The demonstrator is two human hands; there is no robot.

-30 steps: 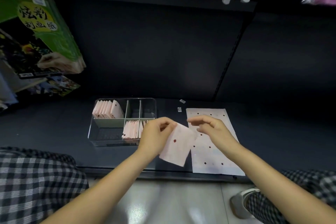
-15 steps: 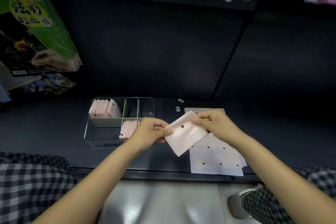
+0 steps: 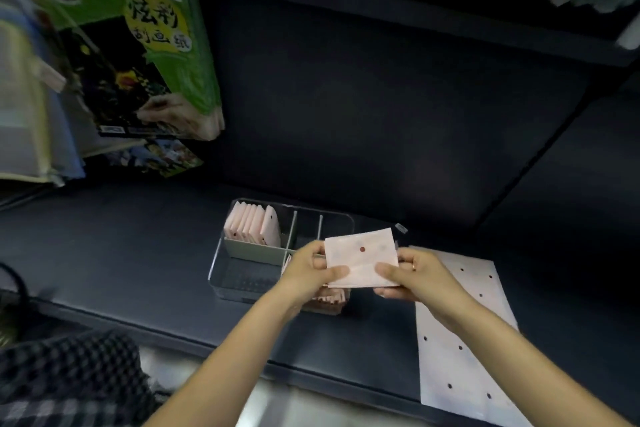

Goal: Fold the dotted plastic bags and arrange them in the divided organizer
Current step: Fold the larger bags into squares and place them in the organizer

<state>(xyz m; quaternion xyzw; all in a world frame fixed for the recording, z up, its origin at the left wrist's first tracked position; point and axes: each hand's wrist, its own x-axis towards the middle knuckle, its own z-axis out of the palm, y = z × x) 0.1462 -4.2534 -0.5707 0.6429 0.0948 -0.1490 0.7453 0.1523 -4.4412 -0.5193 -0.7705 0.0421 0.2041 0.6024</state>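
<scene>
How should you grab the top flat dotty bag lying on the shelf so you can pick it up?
Probably pinch the flat bag at its near left corner, coming from the left where bare shelf shows. It lies flat in a stack with nothing raised to hold, so a corner would likely have to be peeled up first. Both the left hand and right hand hold the folded bag now.

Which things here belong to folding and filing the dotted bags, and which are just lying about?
Belongs to the job:
folded bag, held by left hand and right hand
flat bags on the shelf
organizer
filed bags

Lying about:
green booklet
small tag
</scene>
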